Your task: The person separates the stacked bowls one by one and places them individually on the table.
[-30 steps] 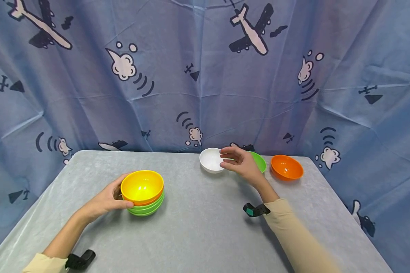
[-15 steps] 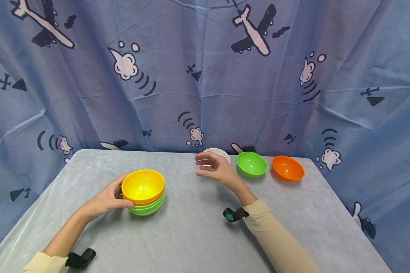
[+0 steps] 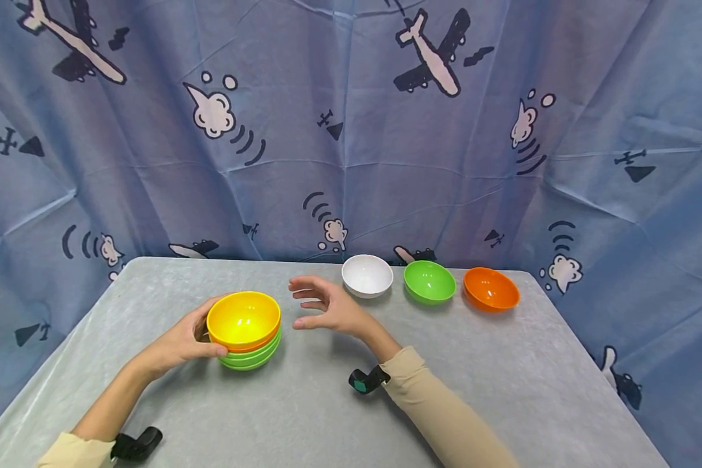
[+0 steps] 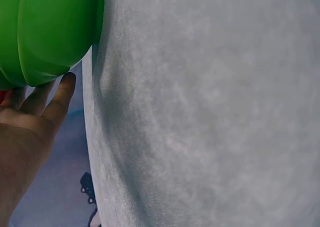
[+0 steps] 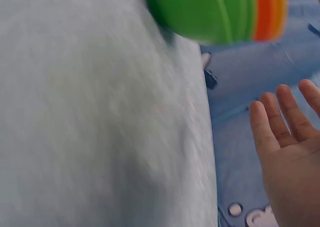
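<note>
Head view: right hand [image 3: 331,308] now near bowl stack [image 3: 245,330].
I see it wide, past the white bowl [image 3: 367,276]; left hand [image 3: 184,338] holds the stack, where work seems centred.

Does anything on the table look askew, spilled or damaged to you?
Nothing stands out. The bowl stack held by the left hand is neatly nested, and the white bowl, green bowl and orange bowl stand upright in a row. No spill or crack shows.

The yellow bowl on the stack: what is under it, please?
Under the yellow bowl, an orange bowl, then green bowls show from the side. Their insides and the tabletop directly beneath them are covered.
</note>
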`<state>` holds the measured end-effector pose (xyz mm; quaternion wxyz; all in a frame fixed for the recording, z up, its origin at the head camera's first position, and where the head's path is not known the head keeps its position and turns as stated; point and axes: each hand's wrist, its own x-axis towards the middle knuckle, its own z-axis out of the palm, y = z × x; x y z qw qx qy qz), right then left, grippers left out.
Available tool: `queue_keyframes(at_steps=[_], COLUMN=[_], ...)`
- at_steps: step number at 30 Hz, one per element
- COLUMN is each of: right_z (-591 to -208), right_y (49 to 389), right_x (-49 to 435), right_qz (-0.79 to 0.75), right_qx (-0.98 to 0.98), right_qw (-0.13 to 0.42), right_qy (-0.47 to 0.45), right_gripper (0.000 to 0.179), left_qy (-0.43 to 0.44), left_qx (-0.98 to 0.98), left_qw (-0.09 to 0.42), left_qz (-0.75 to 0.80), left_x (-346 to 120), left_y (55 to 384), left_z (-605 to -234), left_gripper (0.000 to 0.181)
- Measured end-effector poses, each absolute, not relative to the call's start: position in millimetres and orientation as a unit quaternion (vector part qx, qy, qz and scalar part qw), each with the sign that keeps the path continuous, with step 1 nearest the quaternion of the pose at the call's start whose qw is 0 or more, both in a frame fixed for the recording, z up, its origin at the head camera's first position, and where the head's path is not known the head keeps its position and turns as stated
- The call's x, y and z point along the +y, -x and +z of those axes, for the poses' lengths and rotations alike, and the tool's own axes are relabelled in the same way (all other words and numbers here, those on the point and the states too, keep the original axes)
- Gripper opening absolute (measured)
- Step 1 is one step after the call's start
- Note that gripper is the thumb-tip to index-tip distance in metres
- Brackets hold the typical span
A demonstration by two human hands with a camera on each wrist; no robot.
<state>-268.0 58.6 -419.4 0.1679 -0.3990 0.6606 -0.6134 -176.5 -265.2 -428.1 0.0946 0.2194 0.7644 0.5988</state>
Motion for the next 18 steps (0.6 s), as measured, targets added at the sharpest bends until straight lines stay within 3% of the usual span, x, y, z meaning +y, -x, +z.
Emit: queue_keyframes(at_steps=[7, 18], right_z=[-426.7, -428.4], right_y=[259.8, 255.2], right_x=[28.7, 5.3], right_qz=[-0.586, -0.571], right_qx=[0.665, 0.672], right_qw=[0.197, 0.184], right_qy=[0.42, 0.434], right_gripper=[0.088, 0.088], left_qy=[-0.211, -0.214], left_qx=[0.767, 0.77], left_qw=[0.094, 0.093], left_qz=[0.598, 0.594], left_x=[-264.4, -265.6], left_y=[176.7, 177.2], left_z=[-429.2, -428.6], left_gripper=[0.082, 0.082])
